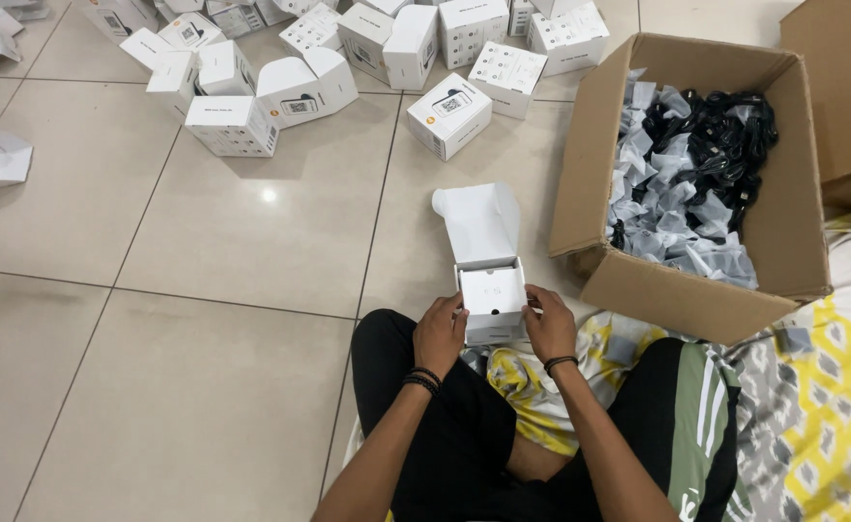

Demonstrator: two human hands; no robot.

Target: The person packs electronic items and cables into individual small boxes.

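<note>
Head view: left hand [441, 333] and right hand [549, 327] grip the small white box [492, 302] between them — lid up, unclosed; cardboard carton [696, 295] of bagged cables just right.

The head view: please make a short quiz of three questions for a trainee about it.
1. True or false: the lid of the small white box is open.
2. The left hand and right hand hold: A) the small white box, B) a cable.
3. What fills the cardboard carton?

Key:
1. True.
2. A, one hand on each side.
3. Black cables in clear bags.
</note>
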